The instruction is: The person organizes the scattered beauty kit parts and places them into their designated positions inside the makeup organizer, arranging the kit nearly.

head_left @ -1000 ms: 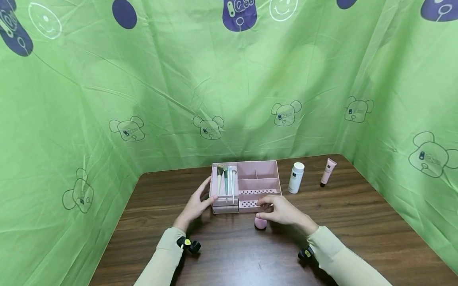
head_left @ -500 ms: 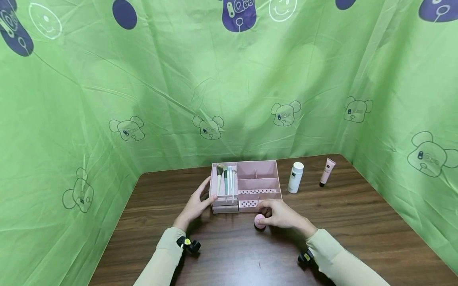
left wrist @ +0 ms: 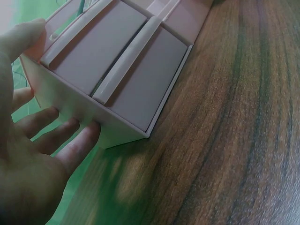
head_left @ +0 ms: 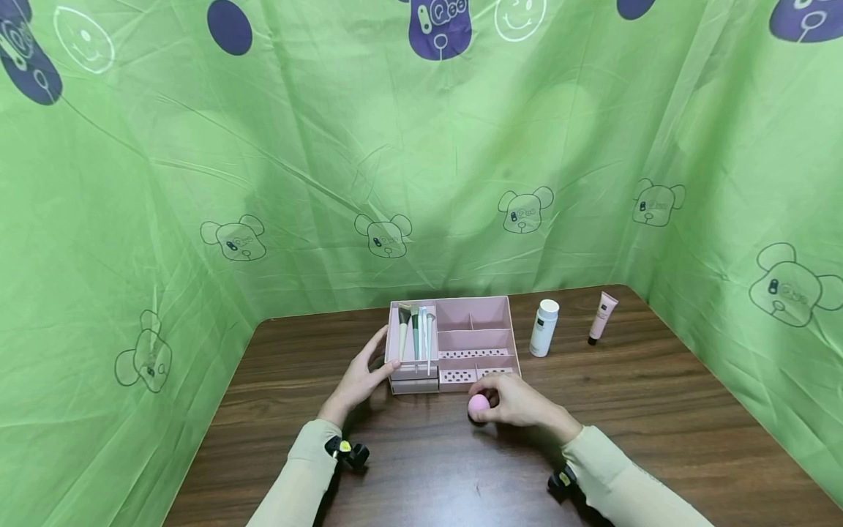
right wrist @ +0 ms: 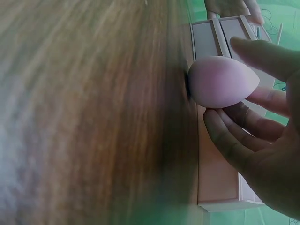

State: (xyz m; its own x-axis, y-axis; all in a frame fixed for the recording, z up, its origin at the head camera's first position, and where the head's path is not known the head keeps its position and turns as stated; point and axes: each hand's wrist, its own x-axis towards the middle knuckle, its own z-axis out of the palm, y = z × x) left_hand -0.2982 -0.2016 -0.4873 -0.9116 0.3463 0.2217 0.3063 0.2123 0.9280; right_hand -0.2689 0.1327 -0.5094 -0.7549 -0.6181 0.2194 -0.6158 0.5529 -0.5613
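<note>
A pink teardrop makeup sponge (head_left: 478,405) stands on the table in front of a pink cosmetics organizer (right wrist: 218,180). My right hand (head_left: 520,400) is around the sponge; in the right wrist view its fingertips (right wrist: 213,117) touch one side, while a small gap shows between thumb (right wrist: 265,54) and sponge. At the organizer's left side is my left hand (head_left: 358,377), its thumb at the top front edge and its fingers (left wrist: 77,145) spread against the side wall. Several makeup brushes (head_left: 416,333) lie in the organizer's upper left tray.
To the right of the organizer stands a white bottle (head_left: 544,329), with a pink squeeze tube (head_left: 602,318) standing on its black cap farther right. Two drawers (left wrist: 145,77) are in the organizer's left front. Green fabric (head_left: 454,146) encloses the wooden table (head_left: 421,476).
My right hand has come down and slightly toward me, its thumb now lower beside the sponge. The sponge and my left hand have stayed in place.
</note>
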